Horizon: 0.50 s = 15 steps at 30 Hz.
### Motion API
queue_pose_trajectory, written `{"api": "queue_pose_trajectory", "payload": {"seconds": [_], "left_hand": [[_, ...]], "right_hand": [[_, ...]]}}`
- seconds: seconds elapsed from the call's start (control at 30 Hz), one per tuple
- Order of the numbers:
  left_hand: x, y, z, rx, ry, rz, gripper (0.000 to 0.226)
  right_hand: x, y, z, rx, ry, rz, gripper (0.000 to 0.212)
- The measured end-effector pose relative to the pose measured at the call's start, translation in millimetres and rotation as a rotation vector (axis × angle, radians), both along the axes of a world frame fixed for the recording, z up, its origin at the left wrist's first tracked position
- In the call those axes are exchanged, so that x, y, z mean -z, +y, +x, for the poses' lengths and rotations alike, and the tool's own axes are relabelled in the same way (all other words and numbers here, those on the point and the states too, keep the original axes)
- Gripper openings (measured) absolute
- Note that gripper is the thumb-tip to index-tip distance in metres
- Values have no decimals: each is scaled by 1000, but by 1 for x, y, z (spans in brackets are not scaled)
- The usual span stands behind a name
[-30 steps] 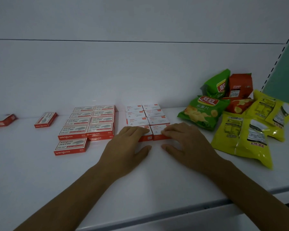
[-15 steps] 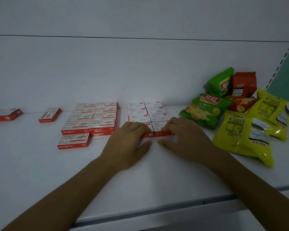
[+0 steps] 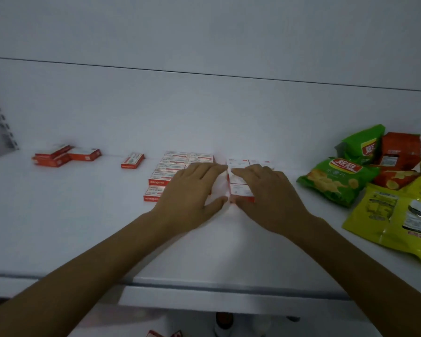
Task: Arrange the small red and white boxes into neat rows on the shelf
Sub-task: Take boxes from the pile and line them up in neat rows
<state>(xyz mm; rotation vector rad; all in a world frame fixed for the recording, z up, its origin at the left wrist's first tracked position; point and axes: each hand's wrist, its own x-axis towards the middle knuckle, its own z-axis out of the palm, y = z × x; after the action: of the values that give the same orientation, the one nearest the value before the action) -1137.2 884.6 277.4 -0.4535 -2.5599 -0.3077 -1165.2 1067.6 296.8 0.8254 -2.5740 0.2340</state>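
On the white shelf (image 3: 71, 227), a block of red boxes with printed tops (image 3: 161, 177) lies in two columns. Just to its right is a block of smaller white-topped red boxes (image 3: 238, 164). My left hand (image 3: 192, 193) lies flat over the right side of the red block and the gap between the blocks, fingers extended. My right hand (image 3: 265, 190) rests flat on the white-topped block, hiding most of it; one front box (image 3: 241, 190) shows at its thumb. Neither hand grips a box.
One loose red box (image 3: 132, 161) lies left of the blocks, and a small heap of red boxes (image 3: 58, 155) sits at the far left. Green (image 3: 336, 178), orange (image 3: 399, 152) and yellow (image 3: 399, 215) snack bags crowd the right. The shelf's front edge (image 3: 204, 285) is near.
Both hands have slid farther back over the boxes, the left one now covering part of the red block. The view has swung left, bringing the far-left heap into sight.
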Motion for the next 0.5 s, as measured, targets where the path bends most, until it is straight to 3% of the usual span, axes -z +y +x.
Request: {"api": "queue_pose_trajectory", "payload": {"seconds": [0.23,0.33,0.5], "left_hand": [[4,-115,58,-286,-85,51,63],[9,-155,83,-348,-112,69,59],[12,-217,111,-411,-133,77,59]], "right_hand": [[-6,-94,7,-278,7,-20,55],[-9,-147,13,-315,-138,66,58],[-3,-230,23,-414,-210,155,54]]}}
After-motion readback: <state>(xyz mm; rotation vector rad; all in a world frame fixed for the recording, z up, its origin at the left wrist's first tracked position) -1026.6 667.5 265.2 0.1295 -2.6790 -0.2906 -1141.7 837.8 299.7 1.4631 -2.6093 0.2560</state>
